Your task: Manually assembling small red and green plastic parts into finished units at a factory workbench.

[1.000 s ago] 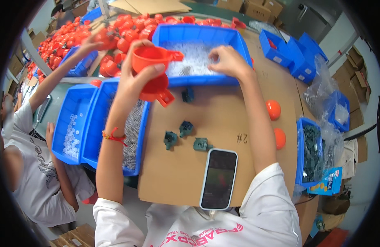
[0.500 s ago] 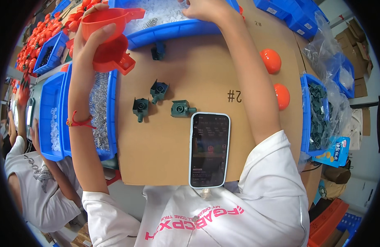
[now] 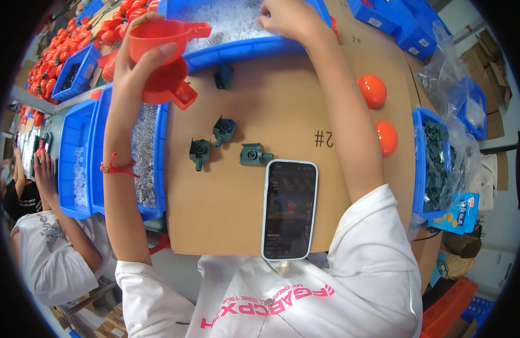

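My left hand (image 3: 141,65) is closed around two red plastic cups with spouts: an upper red cup (image 3: 158,40) and a lower red cup (image 3: 169,79), held together. My right hand (image 3: 285,19) reaches over a blue bin (image 3: 237,48) of small white plastic parts, its fingertips bent together among them; whether they grip a part is too small to tell. A metal spring (image 3: 213,39) lies on the white parts. On the brown board (image 3: 215,208) below sit several dark green plastic pieces, including one green piece (image 3: 252,154) beside the phone.
A phone (image 3: 289,208) lies at the board's near edge. Two red domes (image 3: 372,92) stand to the right, near a blue bin (image 3: 419,169) of green parts. At left are a bin of springs (image 3: 147,152) and a bin of white parts (image 3: 74,169). A co-worker (image 3: 62,242) sits at far left.
The whole view has shifted slightly. My left hand still holds the two red cups, and my right hand stays over the white parts. The co-worker's hands have moved.
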`<state>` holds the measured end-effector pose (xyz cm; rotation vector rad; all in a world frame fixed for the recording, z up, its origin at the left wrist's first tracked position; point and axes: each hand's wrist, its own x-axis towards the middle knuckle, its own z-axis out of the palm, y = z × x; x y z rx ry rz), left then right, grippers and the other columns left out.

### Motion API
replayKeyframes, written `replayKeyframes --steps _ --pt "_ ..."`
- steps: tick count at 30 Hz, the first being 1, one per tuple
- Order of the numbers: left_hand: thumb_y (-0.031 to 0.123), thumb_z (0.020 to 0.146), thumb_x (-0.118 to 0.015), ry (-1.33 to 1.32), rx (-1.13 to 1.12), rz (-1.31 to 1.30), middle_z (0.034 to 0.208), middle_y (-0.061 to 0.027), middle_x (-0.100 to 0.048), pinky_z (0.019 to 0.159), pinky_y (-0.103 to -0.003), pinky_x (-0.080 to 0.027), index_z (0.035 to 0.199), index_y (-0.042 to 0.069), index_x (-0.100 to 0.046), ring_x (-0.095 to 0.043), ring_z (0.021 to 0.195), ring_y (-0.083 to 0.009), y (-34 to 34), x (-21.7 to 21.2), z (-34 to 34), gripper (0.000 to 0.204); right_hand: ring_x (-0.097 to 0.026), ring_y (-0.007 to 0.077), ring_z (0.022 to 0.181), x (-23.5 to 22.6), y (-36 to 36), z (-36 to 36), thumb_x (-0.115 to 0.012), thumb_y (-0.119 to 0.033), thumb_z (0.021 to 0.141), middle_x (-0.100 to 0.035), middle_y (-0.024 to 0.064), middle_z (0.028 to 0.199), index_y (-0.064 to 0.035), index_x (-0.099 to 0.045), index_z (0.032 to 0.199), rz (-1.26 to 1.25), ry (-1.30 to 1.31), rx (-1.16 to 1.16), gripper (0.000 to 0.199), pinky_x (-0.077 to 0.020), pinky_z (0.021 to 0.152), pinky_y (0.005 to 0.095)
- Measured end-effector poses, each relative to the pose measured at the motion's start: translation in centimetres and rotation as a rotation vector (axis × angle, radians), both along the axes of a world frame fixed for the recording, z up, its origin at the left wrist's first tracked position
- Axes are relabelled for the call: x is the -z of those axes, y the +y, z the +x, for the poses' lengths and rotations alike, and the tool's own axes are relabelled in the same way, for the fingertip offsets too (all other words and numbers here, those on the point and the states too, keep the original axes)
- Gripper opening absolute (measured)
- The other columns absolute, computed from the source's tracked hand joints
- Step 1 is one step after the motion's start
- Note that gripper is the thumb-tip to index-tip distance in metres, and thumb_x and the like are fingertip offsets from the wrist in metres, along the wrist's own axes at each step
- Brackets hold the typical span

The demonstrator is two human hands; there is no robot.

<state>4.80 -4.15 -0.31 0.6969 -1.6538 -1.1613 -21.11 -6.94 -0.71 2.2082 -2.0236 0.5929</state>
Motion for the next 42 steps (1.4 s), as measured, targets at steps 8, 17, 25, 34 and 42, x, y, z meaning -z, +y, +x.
replayKeyframes --steps 8,17,25,34,42 --pt "0.026 0.076 -0.065 0.022 0.021 0.027 0.105 -0.0095 -0.056 0.077 -0.028 -0.050 0.122 0.006 -0.047 -0.058 0.093 -0.0170 -0.1 0.1 -0.1 0.053 -0.062 0.0380 0.082 0.6 -0.2 -0.7 -0.059 -0.014 0.070 -0.062 0.0262 0.082 0.0044 -0.065 0.079 -0.006 0.091 0.023 0.021 -0.0499 0.074 0.0435" --pt "0.027 0.076 -0.066 0.119 -0.094 0.103 0.095 -0.0062 -0.057 0.070 -0.025 -0.047 0.112 0.002 -0.050 -0.057 0.078 -0.0121 0.2 0.0 -0.6 0.047 -0.063 0.0361 0.082 0.1 0.0 -0.7 -0.059 -0.012 0.069 -0.062 0.0252 0.084 0.0024 -0.066 0.081 -0.026 0.052 0.032 0.020 -0.0497 0.074 0.0418" --pt "0.025 0.078 -0.062 0.052 0.022 0.029 0.104 -0.0098 -0.056 0.073 -0.027 -0.050 0.121 0.004 -0.047 -0.060 0.086 -0.0165 -0.8 -0.1 0.9 0.051 -0.063 0.0325 0.081 -2.1 1.5 -0.5 -0.061 -0.018 0.074 -0.064 0.0214 0.082 0.0016 -0.067 0.085 -0.176 -0.202 -0.069 0.024 -0.0477 0.074 0.0386" --pt "0.021 0.073 -0.066 0.132 -0.013 0.044 0.102 -0.0081 -0.054 0.078 -0.027 -0.047 0.117 0.008 -0.047 -0.055 0.092 -0.0149 -0.1 -0.9 0.5 0.050 -0.063 0.0311 0.070 -0.6 0.6 -0.8 -0.062 -0.014 0.077 -0.064 0.0187 0.074 -0.0018 -0.069 0.081 -0.231 -0.281 -0.159 0.014 -0.0491 0.069 0.0365" --pt "0.025 0.071 -0.068 0.101 -0.018 0.042 0.105 -0.0094 -0.052 0.079 -0.028 -0.046 0.117 0.009 -0.046 -0.055 0.094 -0.0168 -0.3 -1.1 0.7 0.054 -0.063 0.0300 0.070 -0.2 0.1 -1.4 -0.060 -0.012 0.078 -0.064 0.0168 0.074 -0.0019 -0.068 0.081 -0.280 -0.277 -0.129 0.013 -0.0492 0.067 0.0359"
